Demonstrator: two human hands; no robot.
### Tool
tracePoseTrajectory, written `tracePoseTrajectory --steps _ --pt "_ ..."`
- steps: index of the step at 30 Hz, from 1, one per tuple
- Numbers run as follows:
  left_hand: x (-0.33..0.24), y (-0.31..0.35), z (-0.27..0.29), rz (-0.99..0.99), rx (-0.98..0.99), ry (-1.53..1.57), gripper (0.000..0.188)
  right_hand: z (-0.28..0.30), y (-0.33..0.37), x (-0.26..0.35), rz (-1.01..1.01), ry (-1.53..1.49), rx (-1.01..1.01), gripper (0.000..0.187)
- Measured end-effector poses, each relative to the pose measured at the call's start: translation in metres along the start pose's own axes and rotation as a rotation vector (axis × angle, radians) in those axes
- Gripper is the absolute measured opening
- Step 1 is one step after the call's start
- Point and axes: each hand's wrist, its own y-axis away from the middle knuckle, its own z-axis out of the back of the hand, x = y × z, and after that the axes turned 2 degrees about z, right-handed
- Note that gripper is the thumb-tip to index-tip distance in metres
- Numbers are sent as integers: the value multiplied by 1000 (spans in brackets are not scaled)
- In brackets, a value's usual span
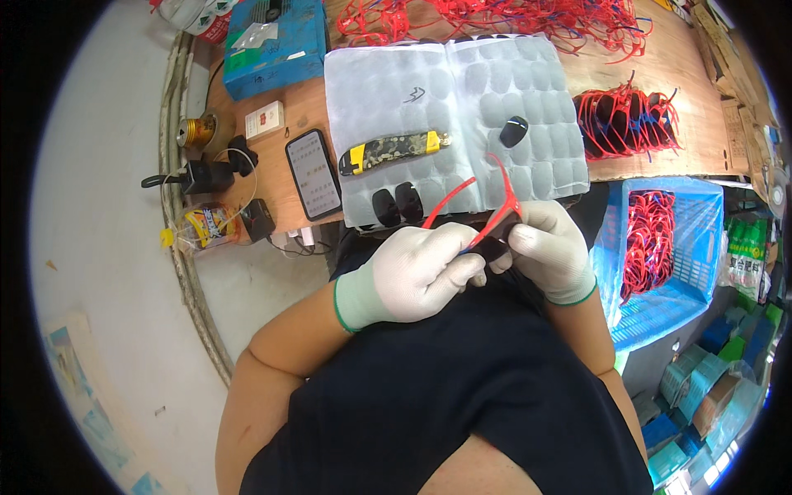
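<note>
Close to my body, both hands, in white gloves with green cuffs, hold a pair of red-framed sunglasses [506, 211]. My left hand [423, 272] is closed on the left side of the frame, and my right hand [551, 250] pinches its right side by a dark lens. Both red temples point up and away from me. Just beyond, white paper sheets [363, 87] cover rows of rounded lens shapes. Two loose dark lenses [385, 208] lie at the near edge, and a dark oval piece [513, 131] rests farther right. A yellow-and-camouflage handled tool [392, 153] lies across the paper.
A phone [313, 174], a small white box [264, 120] and a blue box [276, 49] occupy the table's left. Red frames [569, 21] are heaped at the back. Red sunglasses [629, 122] stand in a row at right, above a blue crate [689, 285] of red frames.
</note>
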Motion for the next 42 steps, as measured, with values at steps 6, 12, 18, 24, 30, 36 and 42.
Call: tracePoseTrajectory --steps 6,12,18,24,30,36,42 --pt "2 2 -1 -107 -41 -90 15 1 -2 -15 27 -100 -15 26" --pt "1 7 -6 -127 -206 -165 6 -20 0 -12 -10 -143 -103 24" --pt "-19 3 0 139 -150 299 16 -29 4 -9 149 -239 -10 22" --pt "-14 4 -5 118 -206 283 22 -37 11 10 154 273 -134 15" --pt "-22 6 -12 -111 -260 -151 28 -41 16 6 49 276 -123 17" --pt "-22 4 -16 -260 -273 -230 27 -38 17 -1 36 185 -48 19" --pt "-25 17 10 -130 -91 -507 27 -35 1 -8 508 671 -234 46"
